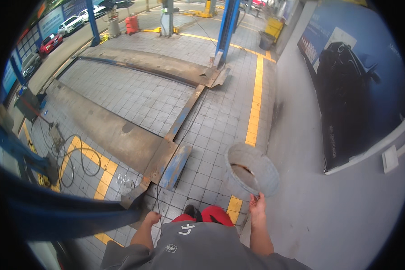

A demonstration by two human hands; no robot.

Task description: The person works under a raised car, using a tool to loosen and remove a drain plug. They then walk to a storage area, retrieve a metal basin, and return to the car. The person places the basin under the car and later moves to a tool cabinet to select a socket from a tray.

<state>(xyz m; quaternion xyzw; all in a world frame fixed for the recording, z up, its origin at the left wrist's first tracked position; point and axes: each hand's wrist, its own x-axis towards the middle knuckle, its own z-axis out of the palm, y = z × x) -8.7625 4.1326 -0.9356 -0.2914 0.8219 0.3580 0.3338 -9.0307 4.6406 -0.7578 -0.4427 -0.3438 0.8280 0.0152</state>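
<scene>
A grey tub (266,168) with a stained inside hangs tilted at my right, its mouth turned toward the upper left. Its near rim is gripped by my right hand (257,206), fingers curled over the edge. My left hand (153,218) is held low on the other side of my body, fingers curled in, with nothing showing in it. A thin dark cable (158,198) runs down close beside that hand; I cannot see any contact between them.
A car lift with two long brown ramps (101,121) lies to the left and ahead. Blue posts (228,29) stand around it, and a looped hose (76,159) lies at left. A wall (297,193) with a large poster (351,90) runs along my right. Yellow lines (255,99) mark the tiled floor.
</scene>
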